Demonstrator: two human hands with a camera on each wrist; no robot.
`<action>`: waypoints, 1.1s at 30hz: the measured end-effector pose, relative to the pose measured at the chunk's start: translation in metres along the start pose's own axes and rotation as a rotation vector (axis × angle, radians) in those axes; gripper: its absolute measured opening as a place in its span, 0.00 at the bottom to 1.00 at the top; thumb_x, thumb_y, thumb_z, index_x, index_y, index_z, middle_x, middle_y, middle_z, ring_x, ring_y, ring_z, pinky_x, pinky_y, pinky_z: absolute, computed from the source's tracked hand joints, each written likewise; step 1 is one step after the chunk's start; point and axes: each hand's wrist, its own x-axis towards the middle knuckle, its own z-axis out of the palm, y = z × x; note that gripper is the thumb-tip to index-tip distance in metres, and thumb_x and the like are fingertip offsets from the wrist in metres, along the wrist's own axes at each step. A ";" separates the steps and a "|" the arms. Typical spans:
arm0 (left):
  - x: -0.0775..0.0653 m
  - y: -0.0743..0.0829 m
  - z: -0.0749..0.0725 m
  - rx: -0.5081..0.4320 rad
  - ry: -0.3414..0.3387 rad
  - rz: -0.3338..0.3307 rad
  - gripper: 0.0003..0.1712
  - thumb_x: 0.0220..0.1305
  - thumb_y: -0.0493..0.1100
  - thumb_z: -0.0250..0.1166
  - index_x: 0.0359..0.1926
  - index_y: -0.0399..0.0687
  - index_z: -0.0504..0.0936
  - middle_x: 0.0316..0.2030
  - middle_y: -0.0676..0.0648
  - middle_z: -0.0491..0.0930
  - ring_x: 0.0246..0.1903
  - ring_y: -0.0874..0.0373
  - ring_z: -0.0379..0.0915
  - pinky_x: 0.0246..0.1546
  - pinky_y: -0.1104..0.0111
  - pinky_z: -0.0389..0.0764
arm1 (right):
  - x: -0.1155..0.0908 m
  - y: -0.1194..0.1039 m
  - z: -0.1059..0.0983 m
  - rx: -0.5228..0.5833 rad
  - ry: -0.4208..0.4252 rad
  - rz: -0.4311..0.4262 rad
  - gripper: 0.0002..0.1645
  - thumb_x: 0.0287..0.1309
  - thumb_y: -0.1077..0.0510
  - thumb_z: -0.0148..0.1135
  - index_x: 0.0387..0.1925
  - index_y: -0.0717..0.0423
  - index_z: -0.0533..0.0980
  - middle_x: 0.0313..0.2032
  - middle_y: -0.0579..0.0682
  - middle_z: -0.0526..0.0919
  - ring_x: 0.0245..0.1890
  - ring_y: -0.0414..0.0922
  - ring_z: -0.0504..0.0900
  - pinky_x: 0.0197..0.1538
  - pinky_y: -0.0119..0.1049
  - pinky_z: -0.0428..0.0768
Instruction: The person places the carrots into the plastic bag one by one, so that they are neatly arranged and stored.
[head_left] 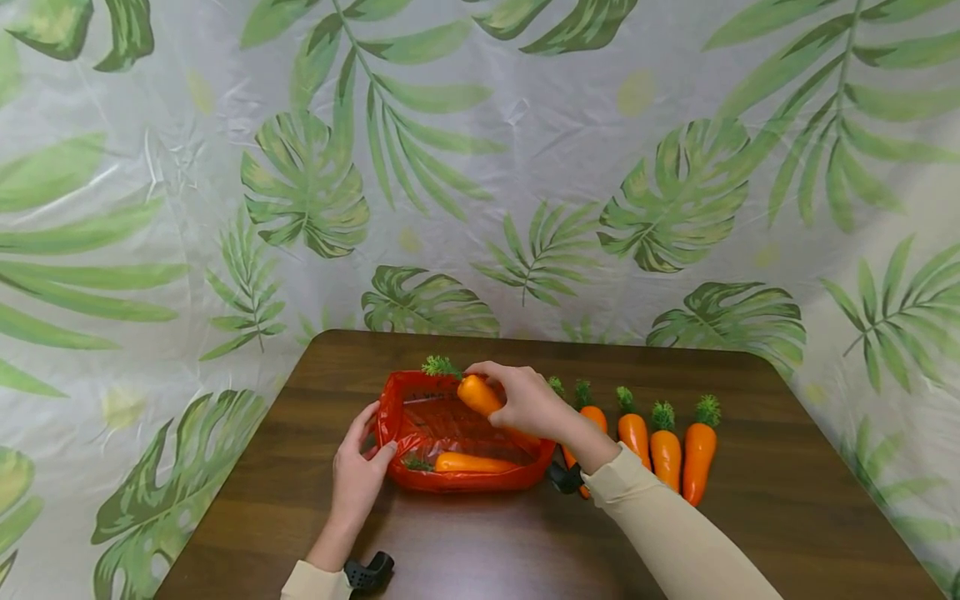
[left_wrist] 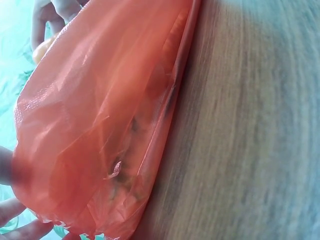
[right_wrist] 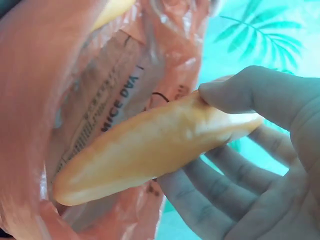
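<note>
An open red plastic bag (head_left: 468, 482) lies on the table, with a carrot (head_left: 474, 462) inside along its near side. At the bag's left edge my left hand (head_left: 358, 471) grips the plastic; in the left wrist view its fingers (left_wrist: 30, 231) show beside the bag's rim. My right hand (head_left: 528, 402) holds another carrot (head_left: 477, 395) by its upper part, over the bag's opening. In the right wrist view this carrot (right_wrist: 135, 145) lies between thumb and fingers, its tip pointing into the bag (right_wrist: 30, 100). Its green leafy top shows in the head view.
To the right of the bag several carrots (head_left: 699, 458) lie in a row on the brown wooden table (head_left: 787, 500), partly hidden by my right forearm. Behind the table hangs a leaf-patterned sheet (head_left: 540, 167). Black bands (head_left: 369, 572) sit at both wrists.
</note>
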 end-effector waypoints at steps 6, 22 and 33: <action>0.000 0.001 -0.001 -0.011 -0.012 -0.002 0.36 0.62 0.30 0.68 0.70 0.53 0.71 0.67 0.44 0.72 0.66 0.42 0.67 0.59 0.42 0.73 | 0.006 0.001 0.009 -0.052 -0.076 -0.044 0.46 0.45 0.67 0.72 0.67 0.38 0.71 0.52 0.42 0.82 0.42 0.40 0.78 0.39 0.35 0.79; 0.000 0.002 0.001 -0.004 -0.009 0.005 0.36 0.62 0.31 0.68 0.69 0.53 0.71 0.66 0.43 0.73 0.65 0.41 0.68 0.59 0.43 0.74 | 0.014 0.006 0.029 -0.109 -0.223 -0.083 0.42 0.46 0.67 0.74 0.64 0.43 0.75 0.50 0.39 0.81 0.41 0.41 0.76 0.45 0.34 0.78; -0.002 0.000 0.002 -0.015 -0.011 0.001 0.36 0.61 0.30 0.68 0.69 0.52 0.72 0.65 0.43 0.74 0.64 0.42 0.69 0.58 0.44 0.74 | 0.012 0.011 0.046 -0.139 -0.277 -0.061 0.41 0.45 0.68 0.73 0.64 0.44 0.77 0.51 0.41 0.82 0.39 0.41 0.76 0.42 0.34 0.78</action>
